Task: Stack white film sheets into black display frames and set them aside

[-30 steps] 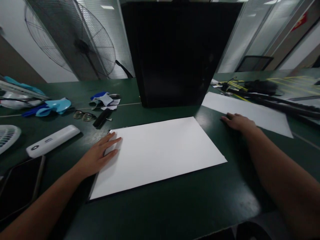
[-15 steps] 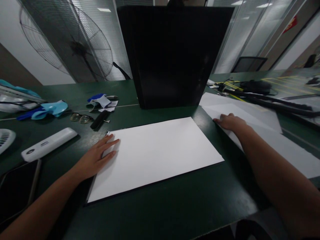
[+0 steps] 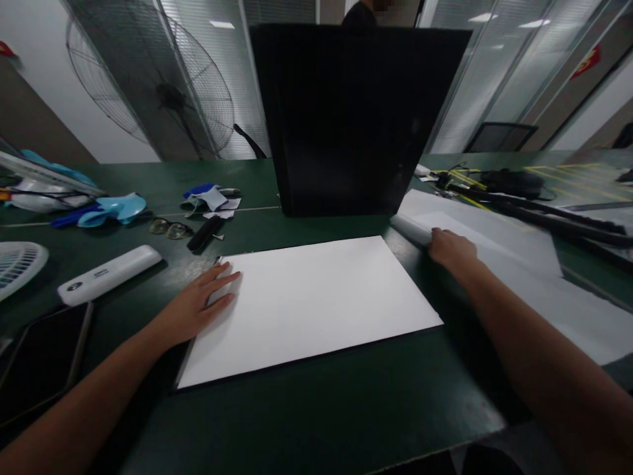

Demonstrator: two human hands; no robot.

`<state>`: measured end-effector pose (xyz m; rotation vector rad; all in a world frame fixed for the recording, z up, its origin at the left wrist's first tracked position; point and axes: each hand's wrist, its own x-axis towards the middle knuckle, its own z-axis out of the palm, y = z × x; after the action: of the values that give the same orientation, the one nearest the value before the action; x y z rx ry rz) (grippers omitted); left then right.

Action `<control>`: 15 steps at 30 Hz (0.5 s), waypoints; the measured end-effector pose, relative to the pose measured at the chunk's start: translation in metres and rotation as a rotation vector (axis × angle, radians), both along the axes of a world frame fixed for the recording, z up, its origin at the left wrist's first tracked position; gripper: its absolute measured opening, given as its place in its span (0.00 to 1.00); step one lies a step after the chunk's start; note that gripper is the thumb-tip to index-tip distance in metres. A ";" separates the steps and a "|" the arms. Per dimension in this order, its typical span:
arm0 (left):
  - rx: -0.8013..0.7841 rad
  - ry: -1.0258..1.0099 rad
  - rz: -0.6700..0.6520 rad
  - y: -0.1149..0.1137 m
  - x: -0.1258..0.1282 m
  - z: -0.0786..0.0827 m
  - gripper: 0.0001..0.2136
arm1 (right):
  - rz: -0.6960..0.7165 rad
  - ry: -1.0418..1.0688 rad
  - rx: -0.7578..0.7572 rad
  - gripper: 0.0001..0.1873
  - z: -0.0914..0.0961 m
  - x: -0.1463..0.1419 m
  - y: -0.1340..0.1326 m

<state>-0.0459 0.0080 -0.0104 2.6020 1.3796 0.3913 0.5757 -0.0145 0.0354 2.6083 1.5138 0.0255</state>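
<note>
A blank white sheet of paper (image 3: 316, 303) lies in front of me on a thin dark backing whose edge shows along the near side. On its left end rests my left hand (image 3: 202, 303), flat, with the fingers spread. To the right, my right hand (image 3: 452, 249) pinches the left edge of another white paper sheet (image 3: 514, 270), and that edge is lifted and curled. Beneath or behind it lies a further white sheet (image 3: 534, 231); their overlap is partly hidden by my right forearm.
A large black box-like panel (image 3: 356, 125) stands behind the paper. At left are a phone (image 3: 47, 349), a white oblong device (image 3: 111, 274), glasses (image 3: 171, 227), a black pocketknife-like object (image 3: 204, 235) and blue gloves (image 3: 113, 210). Black bars and cables (image 3: 558, 214) lie at right. A person (image 3: 361, 14) is behind the panel.
My right hand has taken up the right-hand sheet's edge, which now curls upward. My left hand stays flat on the middle paper. The view has shifted slightly.
</note>
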 end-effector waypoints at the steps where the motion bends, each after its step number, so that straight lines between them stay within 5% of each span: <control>1: 0.002 -0.004 0.003 -0.001 0.001 0.001 0.32 | 0.021 -0.011 -0.002 0.26 0.007 -0.008 -0.003; 4: 0.011 -0.012 0.015 -0.004 0.002 0.003 0.31 | 0.124 -0.023 -0.016 0.23 0.028 -0.037 -0.015; 8: 0.005 0.014 0.033 -0.007 0.003 0.006 0.31 | 0.457 0.080 -0.071 0.26 0.042 -0.096 -0.040; 15: -0.019 -0.044 0.095 -0.009 0.004 0.010 0.43 | 1.274 0.459 -0.082 0.35 -0.002 -0.208 -0.078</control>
<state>-0.0422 -0.0011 -0.0006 2.5032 1.4889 0.4440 0.3674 -0.0923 0.0336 1.2054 2.9212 -0.5078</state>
